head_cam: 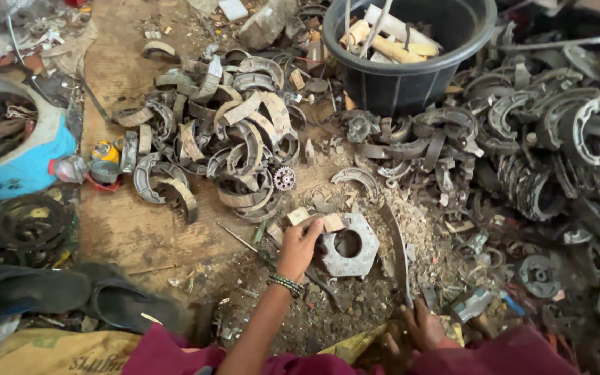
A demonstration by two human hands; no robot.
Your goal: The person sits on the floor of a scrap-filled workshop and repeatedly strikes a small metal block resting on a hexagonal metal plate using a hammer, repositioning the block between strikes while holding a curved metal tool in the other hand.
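The left hand [301,244] reaches forward over a dirty wooden floor [126,229], fingers curled loosely onto a small pale block [298,216] that lies at the edge of a grey hexagonal plate [348,245] with a round hole in it. A beaded band sits on that wrist. The right hand [421,325] stays low near the person's lap, closed around the lower end of a long dark blade [397,251] that runs up past the plate's right side.

The floor is covered in grit, chips and crumbs of worn lining. Beyond the plate lies a heap of curved brake shoes [237,132], with a small gear [284,178] at its near edge. A larger, darker pile of shoes fills the right side. A black bucket [411,76] holding pale rolled pieces stands at the top. At the left a blue tub [26,160] holds scrap, with a yellow-topped can [104,151] beside it and dark sandals [71,292] nearer the person. A printed sack [57,354] lies by the maroon clothing.
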